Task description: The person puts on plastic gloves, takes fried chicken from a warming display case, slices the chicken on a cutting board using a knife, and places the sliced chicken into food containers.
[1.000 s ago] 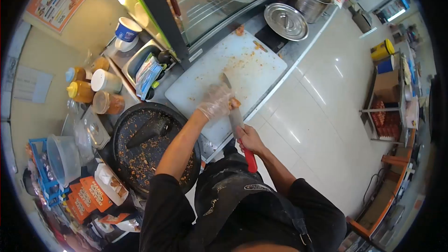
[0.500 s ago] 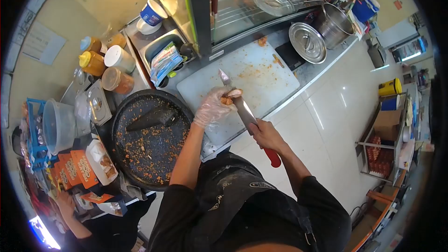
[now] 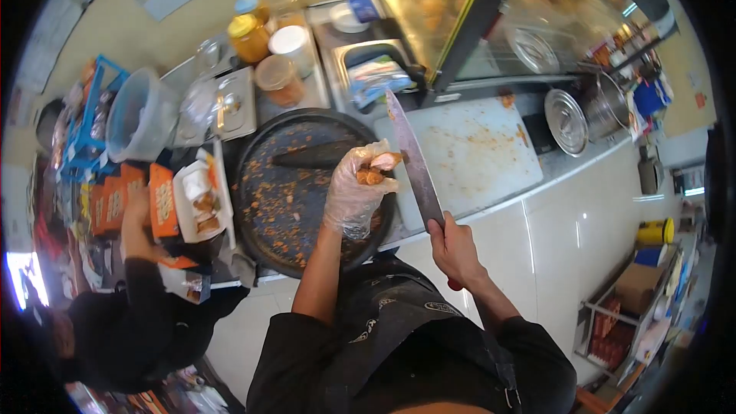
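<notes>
My left hand (image 3: 351, 195), in a clear plastic glove, is closed around pieces of fried chicken (image 3: 376, 169); a pale cut face shows on one. It is above the right rim of the big round black tray (image 3: 257, 215), which has orange crumbs and a dark wedge-shaped piece in it. My right hand (image 3: 454, 251) is bare and grips the handle of a large knife (image 3: 416, 172). The blade points away from me, just right of the chicken. Below and beyond the blade lies a white cutting board (image 3: 487, 157) with crumbs.
Left of the tray is an open takeaway box (image 3: 184, 203) with chicken, beside orange boxes (image 3: 115, 199). A co-worker's hand (image 3: 138, 215) reaches there. Sauce jars (image 3: 249, 40) and a metal container (image 3: 372, 54) stand at the back. A steel lid (image 3: 566, 123) leans right of the board.
My view has turned left. My left hand has carried the chicken off the board side toward the tray, and the knife has come apart from it. The co-worker's arm has reached to the boxes.
</notes>
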`<state>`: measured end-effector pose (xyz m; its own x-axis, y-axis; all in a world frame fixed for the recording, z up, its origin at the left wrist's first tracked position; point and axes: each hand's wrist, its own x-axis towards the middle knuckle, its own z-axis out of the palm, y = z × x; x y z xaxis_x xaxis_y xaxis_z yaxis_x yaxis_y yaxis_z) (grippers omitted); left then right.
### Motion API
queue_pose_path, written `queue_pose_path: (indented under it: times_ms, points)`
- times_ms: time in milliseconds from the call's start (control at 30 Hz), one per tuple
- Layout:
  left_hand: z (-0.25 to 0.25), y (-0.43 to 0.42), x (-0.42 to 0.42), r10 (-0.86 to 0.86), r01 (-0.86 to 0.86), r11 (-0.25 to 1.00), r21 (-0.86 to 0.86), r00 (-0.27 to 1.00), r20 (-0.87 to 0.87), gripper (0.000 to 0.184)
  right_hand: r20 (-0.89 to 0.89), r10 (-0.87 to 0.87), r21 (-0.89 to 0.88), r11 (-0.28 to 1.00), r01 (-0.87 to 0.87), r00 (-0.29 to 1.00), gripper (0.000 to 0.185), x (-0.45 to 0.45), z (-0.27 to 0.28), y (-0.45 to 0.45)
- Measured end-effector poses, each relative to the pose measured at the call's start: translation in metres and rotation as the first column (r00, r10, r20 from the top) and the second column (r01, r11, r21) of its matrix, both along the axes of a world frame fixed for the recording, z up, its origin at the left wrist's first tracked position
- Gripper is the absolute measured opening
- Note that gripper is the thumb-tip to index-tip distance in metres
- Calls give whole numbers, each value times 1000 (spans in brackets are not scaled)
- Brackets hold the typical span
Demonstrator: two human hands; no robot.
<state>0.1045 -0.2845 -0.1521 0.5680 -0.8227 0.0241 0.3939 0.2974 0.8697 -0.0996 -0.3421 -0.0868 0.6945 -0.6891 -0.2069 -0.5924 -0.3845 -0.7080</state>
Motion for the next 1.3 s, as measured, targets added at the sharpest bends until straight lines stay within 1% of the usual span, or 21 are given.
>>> queue_pose_path:
  times_ms: [33, 167, 267, 367, 400, 467, 500, 600, 633, 667, 700, 767, 867, 900, 967, 1033, 1133, 1200, 1233, 1267, 1300]
  points:
    - [11, 17, 7, 14, -15, 1000, -1, 997, -76, 60, 38, 26, 16, 1000, -26, 999, 21, 10, -1, 11]
    - [7, 87, 42, 173, -169, 985, -43, 976, 130, 64, 129, 126, 21, 991, -130, 984, 16, 50, -11, 62]
    - [27, 143, 69, 193, -194, 980, -41, 981, -33, 70, 102, 205, -20, 979, -204, 973, 14, 80, -15, 101]
    - [22, 194, 109, 117, -152, 971, 183, 975, 190, 72, 119, 259, -111, 963, -247, 958, 13, 106, -27, 148]
    - [17, 201, 119, 133, -150, 978, 148, 984, 121, 69, 127, 282, -157, 952, -262, 951, 13, 112, -28, 158]
    - [7, 207, 129, 131, -127, 988, 92, 991, -34, 63, 64, 219, -90, 973, -213, 974, 14, 124, -21, 180]
    - [17, 205, 127, 158, -188, 969, 158, 970, 183, 67, 25, 170, -107, 980, -167, 985, 14, 127, -19, 186]
    - [28, 204, 116, 85, -112, 954, 280, 991, 107, 67, 59, -61, -40, 997, 63, 996, 24, 114, -31, 190]
    - [18, 198, 113, 144, -180, 980, 82, 936, 322, 61, 77, -151, 38, 988, 148, 986, 26, 108, -29, 187]
    - [12, 196, 111, 20, -117, 977, 176, 880, 475, 56, 91, -238, 114, 967, 228, 967, 28, 99, -26, 184]
    - [25, 193, 113, -105, -77, 961, 265, 787, 608, 52, 83, -284, 73, 958, 278, 955, 29, 87, -29, 178]
    - [53, 179, 111, -386, -46, 881, 471, 506, 771, 45, 75, -369, 6, 929, 369, 926, 31, 64, -35, 163]
    - [29, 135, 93, -530, -64, 807, 587, 361, 768, 48, 90, -448, 3, 893, 450, 889, 32, 41, -43, 137]
    - [53, 127, 92, -661, 4, 697, 717, 391, 640, 46, 115, -448, -23, 891, 453, 887, 31, 32, -51, 127]
    - [13, 96, 82, -579, -176, 760, 625, 251, 776, 31, 138, -447, -33, 890, 455, 884, 33, 22, -68, 111]
    - [19, 75, 83, -747, -262, 571, 778, 227, 625, 27, 144, -415, -81, 900, 428, 898, 31, 9, -92, 88]
    - [-19, 52, 70, -718, -399, 590, 702, 139, 682, 29, 140, -473, 14, 880, 476, 870, 33, -2, -105, 66]
    - [-26, 51, 69, -751, -379, 559, 738, 146, 644, 29, 134, -490, 60, 872, 486, 862, 37, -11, -122, 44]
    - [-26, 50, 69, -759, -364, 549, 753, 160, 631, 29, 119, -487, 34, 873, 487, 865, 38, -16, -129, 31]
    - [-28, 59, 69, -734, -373, 608, 701, 72, 675, 28, 103, -487, 5, 872, 489, 867, 39, -20, -135, 19]
    - [-14, 70, 73, -714, -304, 624, 720, 153, 683, 30, 32, -471, -74, 878, 472, 881, 40, -23, -138, 2]
